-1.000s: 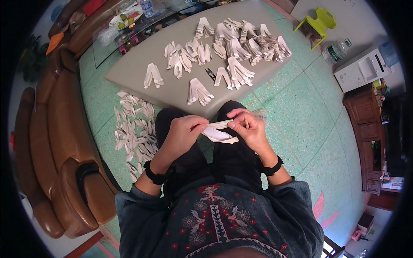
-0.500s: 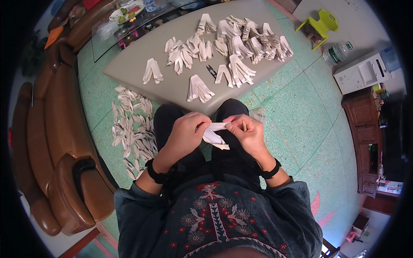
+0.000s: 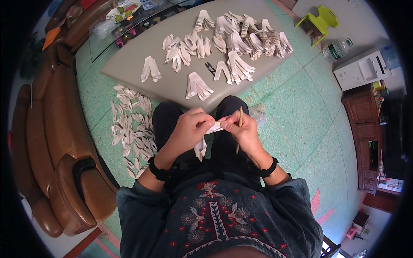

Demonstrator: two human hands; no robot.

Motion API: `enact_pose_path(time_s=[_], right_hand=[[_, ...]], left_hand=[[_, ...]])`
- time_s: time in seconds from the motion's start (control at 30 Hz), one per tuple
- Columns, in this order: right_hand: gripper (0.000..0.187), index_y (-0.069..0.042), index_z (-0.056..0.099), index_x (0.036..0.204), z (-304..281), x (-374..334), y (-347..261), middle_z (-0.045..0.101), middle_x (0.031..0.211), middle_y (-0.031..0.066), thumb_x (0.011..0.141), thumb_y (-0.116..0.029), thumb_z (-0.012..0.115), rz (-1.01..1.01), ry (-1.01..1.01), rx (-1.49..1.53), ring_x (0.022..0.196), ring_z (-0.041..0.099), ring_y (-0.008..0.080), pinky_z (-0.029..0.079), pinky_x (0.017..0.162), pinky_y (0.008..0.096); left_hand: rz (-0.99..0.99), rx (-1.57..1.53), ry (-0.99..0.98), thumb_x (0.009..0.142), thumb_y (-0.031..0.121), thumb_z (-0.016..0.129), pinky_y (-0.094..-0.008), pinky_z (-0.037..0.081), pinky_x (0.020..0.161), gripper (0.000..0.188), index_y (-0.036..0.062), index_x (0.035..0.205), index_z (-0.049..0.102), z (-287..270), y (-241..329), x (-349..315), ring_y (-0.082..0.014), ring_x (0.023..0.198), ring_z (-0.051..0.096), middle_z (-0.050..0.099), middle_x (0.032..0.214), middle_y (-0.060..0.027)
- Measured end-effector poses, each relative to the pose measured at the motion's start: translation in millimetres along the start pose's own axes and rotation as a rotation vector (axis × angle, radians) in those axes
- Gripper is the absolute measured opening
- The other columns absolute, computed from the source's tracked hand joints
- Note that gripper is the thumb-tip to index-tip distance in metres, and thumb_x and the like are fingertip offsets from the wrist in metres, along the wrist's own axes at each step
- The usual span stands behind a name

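Over my lap, a white, strip-like cloth piece (image 3: 200,149) is stretched between my two hands. My left hand (image 3: 189,129) pinches its edge between thumb and fingers, and a loose end hangs below that hand. My right hand (image 3: 245,134) pinches the other side close by. Held in that same hand is a thin, pointed wooden stick (image 3: 241,112), standing nearly upright between the fingers. On the grey-beige surface (image 3: 167,84) in front lie stacks of white V-shaped pieces (image 3: 198,87) and a small pair of dark thread snips (image 3: 210,68).
Many folded white pieces (image 3: 133,124) are scattered on the green floor at my left, beside a brown leather sofa (image 3: 64,150). A clear plastic bag (image 3: 258,114) lies right of my knee. Further right are a green chair (image 3: 319,23), a water bottle (image 3: 337,49) and a wooden cabinet (image 3: 359,116).
My hands have come closer together along the white piece. Its free end has swung left and now hangs down under my left hand. The stick has turned more upright.
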State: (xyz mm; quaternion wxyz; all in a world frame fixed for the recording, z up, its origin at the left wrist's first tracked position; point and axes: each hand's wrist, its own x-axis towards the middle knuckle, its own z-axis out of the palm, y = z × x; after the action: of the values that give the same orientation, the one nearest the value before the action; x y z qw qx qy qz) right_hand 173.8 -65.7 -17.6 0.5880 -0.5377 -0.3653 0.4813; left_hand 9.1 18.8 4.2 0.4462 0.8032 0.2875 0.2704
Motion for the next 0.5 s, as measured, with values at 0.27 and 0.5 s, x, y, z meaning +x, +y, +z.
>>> enact_pose_path(time_s=[0.27,0.5], right_hand=[[0.01,0.001,0.056,0.082,-3,4,-12,0.056,0.07,0.0022,0.081,-0.005,0.064,0.248,-0.095,0.024,0.066,0.052,0.0087,0.042,0.058,0.0226],[0.012,0.003,0.059,0.079,-13,1,-14,0.053,0.067,0.0064,0.081,-0.009,0.064,0.028,-0.307,-0.381,0.061,0.047,0.0098,0.039,0.056,0.026]], left_hand=[[-0.16,-0.18,-0.121,0.084,0.009,0.058,-0.0222,0.035,0.054,0.011,-0.0015,0.081,0.06,1,-10,0,-0.0062,0.06,0.043,0.047,0.07,-0.0002],[-0.118,-0.148,-0.21,0.082,0.009,0.061,-0.0238,0.035,0.052,0.011,-0.0015,0.081,0.061,-4,-7,3,-0.0076,0.06,0.044,0.047,0.069,-0.0017]])
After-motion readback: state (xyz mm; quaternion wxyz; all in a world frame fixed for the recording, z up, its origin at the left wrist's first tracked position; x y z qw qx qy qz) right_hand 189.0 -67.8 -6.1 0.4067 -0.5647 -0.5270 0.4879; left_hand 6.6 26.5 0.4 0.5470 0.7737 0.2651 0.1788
